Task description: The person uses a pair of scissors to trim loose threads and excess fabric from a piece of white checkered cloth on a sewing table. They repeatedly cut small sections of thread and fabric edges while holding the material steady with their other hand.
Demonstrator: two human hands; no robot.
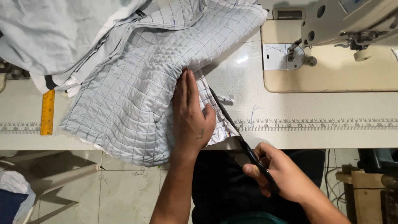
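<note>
Pale grey-blue quilted fabric with a stitched grid (132,95) is spread over the white worktable (315,110), its near edge hanging past the table's front. It is pressed flat by the left hand (191,116), palm down, fingers straight and together. Long black-handled scissors (240,139) are gripped in the closed right hand (277,170), blades laid along the fabric's right edge. A cream sewing machine (331,45) is seen at the far right, a yellow ruler (47,112) at the left.
</note>
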